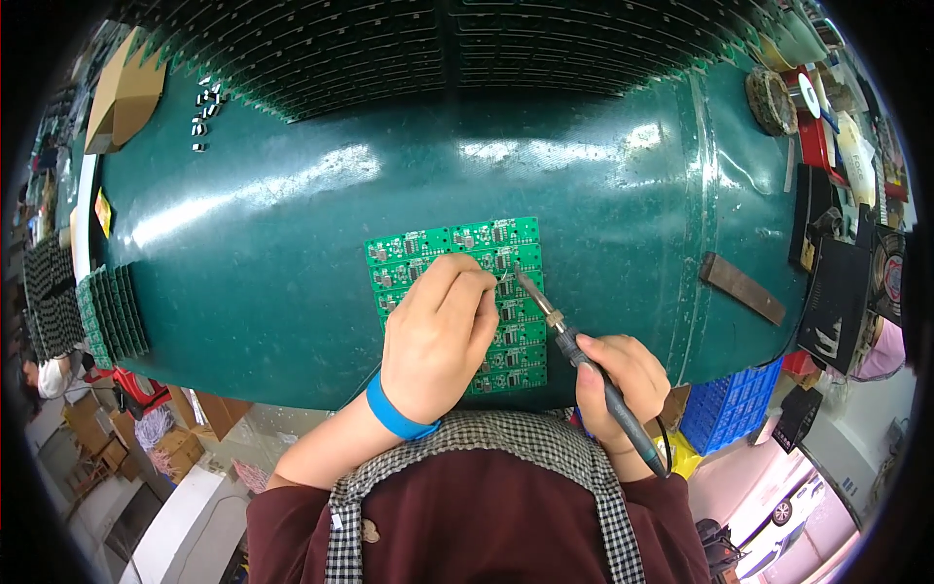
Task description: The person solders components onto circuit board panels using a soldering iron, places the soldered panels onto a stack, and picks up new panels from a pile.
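A panel of green circuit boards [519,336] lies flat on the green table mat, near the front edge. My right hand [623,384] is closed around the dark handle of a soldering iron [572,343], whose tip points up and left onto the panel's right side. My left hand [440,336], with a blue band on its wrist, rests over the panel's middle and covers part of it. Its fingers are bent and pinched together close to the iron's tip. What they hold, if anything, is hidden or too small to make out.
Racks of upright circuit boards [389,58] line the far edge. A stack of boards [112,316] stands at the left, below an open cardboard box [126,92] and small loose parts [204,112]. A flat dark bar [742,288] lies right; a blue crate [725,409] sits below the table edge.
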Motion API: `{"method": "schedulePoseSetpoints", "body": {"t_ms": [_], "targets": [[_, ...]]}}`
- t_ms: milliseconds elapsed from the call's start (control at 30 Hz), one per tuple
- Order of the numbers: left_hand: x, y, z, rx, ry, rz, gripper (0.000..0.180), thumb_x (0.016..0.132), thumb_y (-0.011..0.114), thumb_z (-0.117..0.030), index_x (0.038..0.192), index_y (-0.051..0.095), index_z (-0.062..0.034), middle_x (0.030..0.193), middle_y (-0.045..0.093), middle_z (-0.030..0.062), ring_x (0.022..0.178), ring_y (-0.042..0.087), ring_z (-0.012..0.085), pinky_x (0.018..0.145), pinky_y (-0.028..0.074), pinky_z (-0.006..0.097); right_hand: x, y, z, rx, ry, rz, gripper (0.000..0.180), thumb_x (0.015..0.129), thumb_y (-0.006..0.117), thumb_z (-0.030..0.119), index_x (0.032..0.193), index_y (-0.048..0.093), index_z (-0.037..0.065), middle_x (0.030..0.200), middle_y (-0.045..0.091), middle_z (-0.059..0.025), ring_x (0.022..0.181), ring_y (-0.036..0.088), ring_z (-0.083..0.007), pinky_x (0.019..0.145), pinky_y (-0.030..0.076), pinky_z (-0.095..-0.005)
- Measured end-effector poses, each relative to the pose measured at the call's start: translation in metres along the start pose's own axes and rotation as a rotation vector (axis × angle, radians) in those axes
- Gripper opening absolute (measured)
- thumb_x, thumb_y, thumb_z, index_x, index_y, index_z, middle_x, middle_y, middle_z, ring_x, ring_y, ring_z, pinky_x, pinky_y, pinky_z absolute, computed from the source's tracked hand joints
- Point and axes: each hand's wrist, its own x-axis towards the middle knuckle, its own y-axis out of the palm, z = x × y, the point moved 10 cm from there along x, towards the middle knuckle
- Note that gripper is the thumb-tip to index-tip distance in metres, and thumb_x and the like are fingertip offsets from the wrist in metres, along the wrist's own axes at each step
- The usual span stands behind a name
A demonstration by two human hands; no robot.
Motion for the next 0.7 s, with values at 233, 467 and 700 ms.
{"method": "schedulePoseSetpoints", "body": {"t_ms": [233, 467, 700], "targets": [[-0.003, 0.005, 0.006, 0.059, -0.103, 0.092, 0.019, 0.072, 0.067, 0.006, 0.089, 0.062, -0.0027, 0.09, 0.06, 0.0103, 0.076, 0.062, 0.0278, 0.065, 0.051, 0.034, -0.002, -0.004, 0.002, -0.029, -0.004, -0.025, 0.017, 0.074, 0.067, 0.002, 0.09, 0.065, -0.003, 0.066, 0.062, -0.0114, 0.05, 0.059, -0.0213, 0.045, 0.047, -0.0289], [-0.007, 0.002, 0.002, 0.017, -0.06, 0.011, 0.02, 0.07, 0.068, 0.006, 0.086, 0.059, -0.0029, 0.089, 0.062, 0.0102, 0.076, 0.064, 0.0271, 0.063, 0.052, 0.033, -0.003, -0.006, 0.005, -0.015, -0.034, 0.003, 0.014, 0.074, 0.065, 0.004, 0.085, 0.065, -0.003, 0.065, 0.06, -0.0104, 0.049, 0.058, -0.0213, 0.044, 0.047, -0.0288], [-0.007, 0.006, 0.002, 0.042, -0.069, 0.028, 0.02, 0.071, 0.067, 0.006, 0.087, 0.059, -0.0028, 0.09, 0.06, 0.0102, 0.074, 0.062, 0.0278, 0.061, 0.051, 0.034, -0.005, -0.001, 0.003, 0.0, -0.037, 0.022, 0.016, 0.073, 0.067, 0.004, 0.087, 0.066, -0.004, 0.066, 0.061, -0.0104, 0.049, 0.058, -0.0208, 0.044, 0.046, -0.0288]]}}
